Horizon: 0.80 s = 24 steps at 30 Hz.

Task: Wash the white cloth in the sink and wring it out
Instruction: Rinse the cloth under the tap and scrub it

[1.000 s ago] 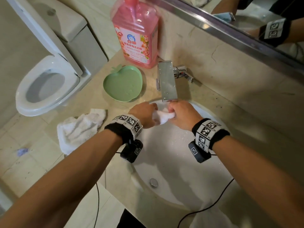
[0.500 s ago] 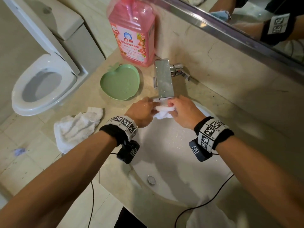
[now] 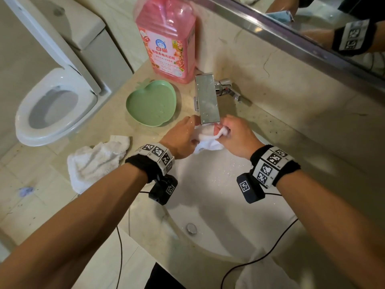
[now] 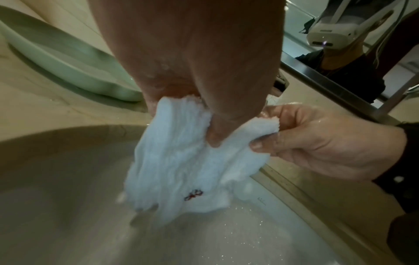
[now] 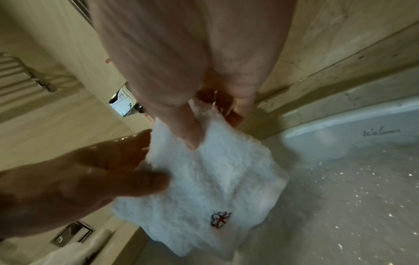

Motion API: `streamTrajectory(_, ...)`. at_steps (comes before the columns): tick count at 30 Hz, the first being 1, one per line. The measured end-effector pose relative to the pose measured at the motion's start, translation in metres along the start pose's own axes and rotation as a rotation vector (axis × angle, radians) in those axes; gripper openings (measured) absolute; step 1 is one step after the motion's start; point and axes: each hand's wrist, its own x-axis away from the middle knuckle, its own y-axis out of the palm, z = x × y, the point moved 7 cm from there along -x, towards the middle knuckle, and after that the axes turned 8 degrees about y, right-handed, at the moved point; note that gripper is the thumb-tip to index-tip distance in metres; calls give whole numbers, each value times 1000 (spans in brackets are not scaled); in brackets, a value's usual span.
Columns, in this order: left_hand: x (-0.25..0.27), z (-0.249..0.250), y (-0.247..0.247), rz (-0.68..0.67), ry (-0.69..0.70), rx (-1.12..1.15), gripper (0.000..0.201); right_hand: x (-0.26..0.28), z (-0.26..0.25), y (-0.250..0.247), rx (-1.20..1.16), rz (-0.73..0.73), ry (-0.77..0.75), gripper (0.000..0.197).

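Left hand [image 3: 180, 140] clenched on upper left edge of white cloth [image 3: 207, 140], thumb pressed into fabric. Right hand [image 3: 236, 138] pinched on upper right corner, cloth bunched between thumb and fingers. Cloth held between both hands just under faucet [image 3: 207, 100] spout, over sink [image 3: 218, 184] at 12 o'clock rim; lower part hung free, small embroidered flower [image 5: 220, 219] seen near bottom. Green dish [image 3: 153, 103] on surface at 10 o'clock of hands, pink bottle [image 3: 166, 38] beyond it, second white towel [image 3: 94, 161] at 8 o'clock.
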Motion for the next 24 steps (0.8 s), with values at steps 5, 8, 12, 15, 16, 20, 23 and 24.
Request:
streamTrajectory(5,-4,-6,-1,-51,-10,28,45,1,2,-5,-35,-12,8,29)
streamTrajectory(8,-6,-17,-11,21,-97,186,31,-1,16,-10,-25,-33,111,17)
streamTrajectory(12,-9,-22,-7,44,-205,314,29,-2,24,-12,-115,10,173,15)
streamTrajectory(15,-11,-30,-4,111,-351,477,25,-6,28,-6,-160,75,250,40)
streamTrajectory(16,-12,-29,-1,104,-386,498,27,-5,29,1,-161,78,301,47)
streamTrajectory(20,-13,-25,4,138,-489,596,18,-5,26,25,-245,105,361,41)
streamTrajectory(23,-7,-21,7,192,-537,727,13,-6,10,40,-297,18,279,68)
streamTrajectory(24,-5,-20,7,199,-537,749,14,-8,6,44,-249,-14,259,76)
